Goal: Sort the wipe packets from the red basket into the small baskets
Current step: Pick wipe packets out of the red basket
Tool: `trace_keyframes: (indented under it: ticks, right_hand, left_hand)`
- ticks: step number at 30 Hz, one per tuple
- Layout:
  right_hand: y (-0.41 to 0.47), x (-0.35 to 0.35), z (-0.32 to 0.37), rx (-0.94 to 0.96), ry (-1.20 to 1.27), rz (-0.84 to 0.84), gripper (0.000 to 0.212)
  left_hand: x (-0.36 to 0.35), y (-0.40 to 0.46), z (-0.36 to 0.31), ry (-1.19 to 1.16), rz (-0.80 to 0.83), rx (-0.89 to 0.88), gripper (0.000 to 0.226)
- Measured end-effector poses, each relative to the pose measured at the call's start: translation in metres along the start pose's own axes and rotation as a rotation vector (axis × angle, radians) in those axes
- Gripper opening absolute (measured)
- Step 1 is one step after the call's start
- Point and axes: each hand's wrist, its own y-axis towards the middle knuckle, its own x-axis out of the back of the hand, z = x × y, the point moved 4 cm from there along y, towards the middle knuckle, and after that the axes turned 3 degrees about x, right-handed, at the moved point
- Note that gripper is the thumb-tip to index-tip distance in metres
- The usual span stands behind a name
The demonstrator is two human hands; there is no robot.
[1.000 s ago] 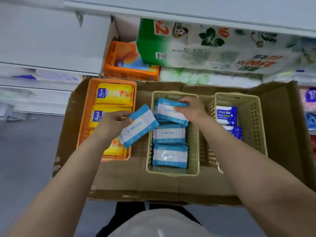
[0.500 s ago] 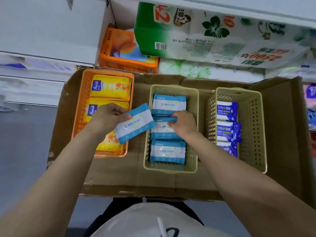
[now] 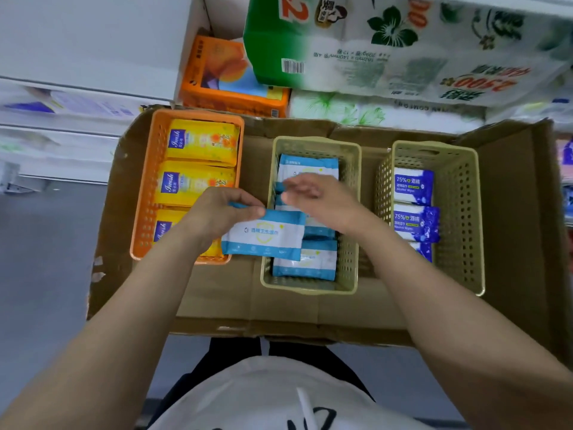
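Observation:
My left hand (image 3: 217, 212) pinches a light-blue and white wipe packet (image 3: 263, 235) by its top edge, over the left rim of the middle beige basket (image 3: 347, 280). That basket holds several matching blue-white packets (image 3: 305, 263). My right hand (image 3: 322, 198) hovers over the middle basket with relaxed fingers, holding nothing, its fingertips close to the left hand. The orange basket (image 3: 145, 193) on the left holds yellow packets (image 3: 201, 144). In the right beige basket (image 3: 459, 218) lie dark-blue 75% alcohol wipe packets (image 3: 414, 184). No red basket is in view.
All three baskets stand in a shallow open cardboard box (image 3: 279, 318) with a raised flap on the right. Behind it, shelves carry an orange tissue pack (image 3: 229, 79) and large green-white tissue packs (image 3: 387, 45). Grey floor lies at the left.
My right hand lifted off the packets in the middle basket and moved toward the left hand. The left hand brought its packet right, level, over the middle basket's rim.

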Motion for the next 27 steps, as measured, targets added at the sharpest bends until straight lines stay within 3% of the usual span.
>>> trace_keyframes:
  ticks: [2,3,6,9,15,17,19,21,24,27]
  right_hand:
    - [-0.014,-0.009,0.010,-0.032,-0.122,0.284,0.048]
    - [-0.018,-0.009,0.008,-0.033,-0.185,0.293,0.044]
    - [-0.028,0.000,-0.011,-0.129,0.039,0.142,0.028]
    - [-0.039,0.006,-0.033,-0.245,0.340,0.048,0.025]
    - [-0.045,0.001,-0.042,-0.221,0.443,-0.017,0.025]
    - [-0.042,0.006,-0.044,-0.156,0.254,-0.076,0.026]
    - [-0.038,0.012,-0.046,-0.103,-0.171,-0.089,0.028]
    - [-0.034,0.012,-0.050,-0.082,-0.487,-0.039,0.029]
    - [-0.025,-0.003,-0.056,-0.087,-0.594,0.113,0.031]
    - [-0.019,-0.029,-0.063,-0.080,-0.631,0.244,0.038]
  left_hand:
    - [-0.013,0.000,-0.007,-0.026,0.035,-0.020,0.016]
    - [-0.018,0.000,-0.009,-0.052,0.042,-0.022,0.016]
    - [-0.028,0.000,-0.005,-0.238,0.011,-0.007,0.021]
    - [-0.036,-0.003,0.008,-0.323,0.037,0.048,0.030]
    - [-0.048,-0.007,0.011,-0.315,0.064,0.041,0.017]
    - [-0.047,-0.006,0.013,-0.160,-0.041,-0.008,0.016]
    - [-0.045,-0.010,0.014,0.166,-0.249,-0.131,0.018]
    - [-0.049,-0.018,0.018,0.332,-0.357,-0.186,0.029]
    - [-0.062,-0.023,0.037,0.279,-0.263,-0.118,0.043]
    - [-0.065,-0.022,0.051,0.110,-0.227,-0.091,0.043]
